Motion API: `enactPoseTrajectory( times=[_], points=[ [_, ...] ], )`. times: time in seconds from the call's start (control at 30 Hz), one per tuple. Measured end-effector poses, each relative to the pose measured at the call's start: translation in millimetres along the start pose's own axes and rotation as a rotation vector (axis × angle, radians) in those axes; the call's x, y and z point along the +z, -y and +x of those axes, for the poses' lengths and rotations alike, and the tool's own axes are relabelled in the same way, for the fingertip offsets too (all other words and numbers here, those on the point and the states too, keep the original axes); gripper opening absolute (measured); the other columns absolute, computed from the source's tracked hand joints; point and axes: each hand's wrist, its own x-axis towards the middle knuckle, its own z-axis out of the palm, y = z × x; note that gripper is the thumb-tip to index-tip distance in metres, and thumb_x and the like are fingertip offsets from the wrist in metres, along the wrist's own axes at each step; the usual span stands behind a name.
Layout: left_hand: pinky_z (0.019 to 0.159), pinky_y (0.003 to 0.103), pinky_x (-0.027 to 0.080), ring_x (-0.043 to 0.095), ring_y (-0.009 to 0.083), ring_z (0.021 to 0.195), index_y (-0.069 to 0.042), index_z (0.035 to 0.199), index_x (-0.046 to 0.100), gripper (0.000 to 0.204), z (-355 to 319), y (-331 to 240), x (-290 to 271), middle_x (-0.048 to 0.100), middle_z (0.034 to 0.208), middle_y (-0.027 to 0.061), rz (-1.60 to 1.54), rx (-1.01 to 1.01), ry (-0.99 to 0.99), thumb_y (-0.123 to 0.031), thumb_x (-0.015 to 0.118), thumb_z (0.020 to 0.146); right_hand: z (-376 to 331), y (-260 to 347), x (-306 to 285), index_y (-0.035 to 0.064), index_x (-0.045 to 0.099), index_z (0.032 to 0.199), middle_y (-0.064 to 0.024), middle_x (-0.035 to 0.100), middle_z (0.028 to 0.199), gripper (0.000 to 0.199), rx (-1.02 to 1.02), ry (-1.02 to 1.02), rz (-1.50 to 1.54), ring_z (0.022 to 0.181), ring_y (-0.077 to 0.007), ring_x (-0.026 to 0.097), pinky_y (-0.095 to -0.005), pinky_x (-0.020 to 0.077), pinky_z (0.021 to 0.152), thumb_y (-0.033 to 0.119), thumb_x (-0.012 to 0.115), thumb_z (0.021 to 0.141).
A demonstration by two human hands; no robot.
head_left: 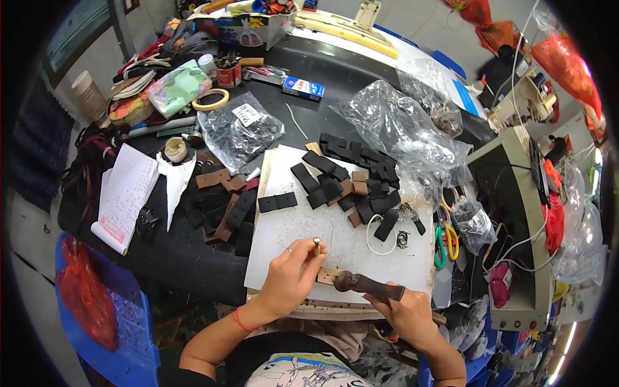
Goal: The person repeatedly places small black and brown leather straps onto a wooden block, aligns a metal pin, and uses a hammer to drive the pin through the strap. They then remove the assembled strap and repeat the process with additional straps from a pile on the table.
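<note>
My left hand (pixel 287 278) is closed around a short metal punch (pixel 316 244), held upright near the front edge of a white board (pixel 274 238). My right hand (pixel 407 315) is closed on a hammer (pixel 371 286). Its dark, worn head lies level, with the rounded end close to my left hand. Beside the punch, a small light wooden piece with dots (pixel 327 275) shows partly beneath the hammer head. What lies under the punch tip is hidden by my fingers. Farther back on the board is a pile of black and brown folded pieces (pixel 332 187), with one black piece (pixel 277 202) lying apart.
More brown and black pieces (pixel 222 216) lie left of the board, near an open notebook (pixel 129 193). Clear plastic bags (pixel 400 122) spread behind the pile. Scissors with green and yellow handles (pixel 446 245) and a white cord loop (pixel 382 235) are at the right.
</note>
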Motion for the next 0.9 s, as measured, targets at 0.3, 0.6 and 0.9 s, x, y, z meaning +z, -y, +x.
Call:
enactPoseTrajectory(
  times=[0.3, 0.6, 0.9],
  points=[
    [0.078, 0.039, 0.047, 0.059, 0.0291, 0.088, -0.003, 0.104, 0.06, 0.021, -1.3, -11.2, -17.6, 0.06, 0.095, 0.0136, 0.338, 0.078, 0.327, -0.004, 0.065, 0.083, -37.4, -48.4, 31.3, 0.0025, 0.065, 0.086, -0.0137, 0.064, 0.08, 0.016, 0.341, -0.488, 0.284, 0.071, -0.0332, 0.063, -0.0395, 0.0488, 0.064, 0.004, 0.072, 0.072],
    [0.066, 0.033, 0.047, 0.06, 0.0226, 0.073, 0.001, 0.099, 0.066, 0.013, 38.6, 38.6, -126.3, 0.065, 0.09, 0.0129, 0.616, -0.011, -0.428, -0.006, 0.066, 0.088, -72.5, -144.9, 59.2, 0.0013, 0.064, 0.106, -0.0147, 0.063, 0.098, 0.028, 0.635, -0.592, -0.099, 0.09, -0.0331, 0.06, -0.0413, 0.0466, 0.08, 0.009, 0.071, 0.08],
    [0.065, 0.034, 0.048, 0.061, 0.0242, 0.073, -0.004, 0.099, 0.071, 0.016, 40.4, 7.2, -99.7, 0.069, 0.083, 0.0094, 0.496, -0.073, -0.26, -0.009, 0.07, 0.084, 29.4, -55.3, 20.4, 0.0031, 0.067, 0.106, -0.0145, 0.065, 0.107, 0.022, 0.168, -0.523, 0.162, 0.102, -0.0332, 0.058, -0.0402, 0.0457, 0.09, -0.001, 0.065, 0.084]
  ],
)
